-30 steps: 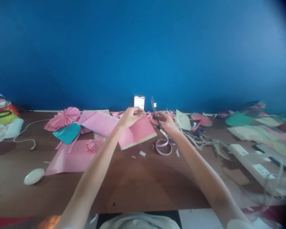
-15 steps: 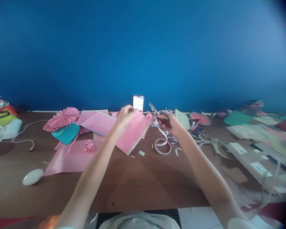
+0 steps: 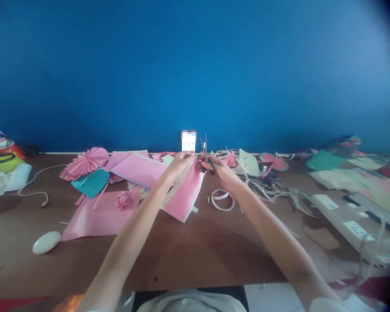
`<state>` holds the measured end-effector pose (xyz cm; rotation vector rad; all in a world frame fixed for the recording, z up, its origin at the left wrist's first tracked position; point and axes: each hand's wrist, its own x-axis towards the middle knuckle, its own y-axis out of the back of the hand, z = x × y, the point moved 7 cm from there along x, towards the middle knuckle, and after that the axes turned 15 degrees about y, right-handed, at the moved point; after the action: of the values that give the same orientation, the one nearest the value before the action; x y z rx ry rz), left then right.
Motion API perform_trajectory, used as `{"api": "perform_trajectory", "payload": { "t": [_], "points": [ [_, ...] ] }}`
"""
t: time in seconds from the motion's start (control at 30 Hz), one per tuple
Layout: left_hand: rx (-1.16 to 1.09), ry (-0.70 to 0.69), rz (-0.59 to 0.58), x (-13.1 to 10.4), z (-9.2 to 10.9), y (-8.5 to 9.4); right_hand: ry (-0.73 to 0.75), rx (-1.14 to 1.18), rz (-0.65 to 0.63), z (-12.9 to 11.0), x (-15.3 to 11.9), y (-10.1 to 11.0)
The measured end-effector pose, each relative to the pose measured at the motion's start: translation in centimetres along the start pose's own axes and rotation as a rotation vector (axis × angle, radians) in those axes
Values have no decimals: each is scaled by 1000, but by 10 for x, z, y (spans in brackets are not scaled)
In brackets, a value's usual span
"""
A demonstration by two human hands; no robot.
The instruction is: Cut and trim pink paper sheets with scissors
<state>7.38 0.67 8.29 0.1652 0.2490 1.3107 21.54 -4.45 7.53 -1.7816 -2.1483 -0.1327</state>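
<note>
My left hand (image 3: 181, 163) pinches the upper edge of a pink sheet of paper (image 3: 183, 200), which hangs down with its lower corner near the table. Close beside it, my right hand (image 3: 218, 169) is closed round the dark handles of a pair of scissors (image 3: 205, 145). The scissors' blades point up and stand slightly apart. The fingertips of my right hand are near the paper's top right corner; whether they also hold it I cannot tell. Just right of the paper, a coil of white strip (image 3: 222, 200) lies on the brown table (image 3: 195, 253).
A lit phone (image 3: 188, 142) leans at the blue wall. Pink paper (image 3: 94, 221), a pleated pink fan (image 3: 86, 162) and a teal piece (image 3: 92, 182) lie left, near a white mouse-like object (image 3: 46, 242). Paper scraps and a power strip (image 3: 354, 227) are on the right.
My right hand has moved left with the scissors, up to my left hand, and the blades now point upward. The pink paper has turned and hangs a little lower.
</note>
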Motion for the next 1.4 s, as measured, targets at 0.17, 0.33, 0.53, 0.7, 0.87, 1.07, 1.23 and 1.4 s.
{"api": "perform_trajectory", "payload": {
  "t": [0.17,0.33,0.53,0.7,0.87,1.07,1.23,1.4],
  "points": [
    [-117,27,-265,-6,7,-21,-1,-6,3,2,-1,0],
    [-133,-30,-317,-7,11,-27,32,-67,41,-2,-1,3],
    [14,-88,-218,-3,8,-21,48,-147,134,-4,0,10],
    [-104,-119,-121,-1,14,-3,12,-77,110,-3,0,12],
    [-210,-177,-279,-3,22,-6,-51,89,-11,4,-3,-2],
    [-302,-208,-269,-3,23,-5,-73,96,-52,5,-6,-10],
    [-178,-210,-204,0,20,2,-87,110,-64,3,-7,-9],
    [10,-102,-66,23,-13,18,-32,93,-59,-6,-5,-4]
  ]
}}
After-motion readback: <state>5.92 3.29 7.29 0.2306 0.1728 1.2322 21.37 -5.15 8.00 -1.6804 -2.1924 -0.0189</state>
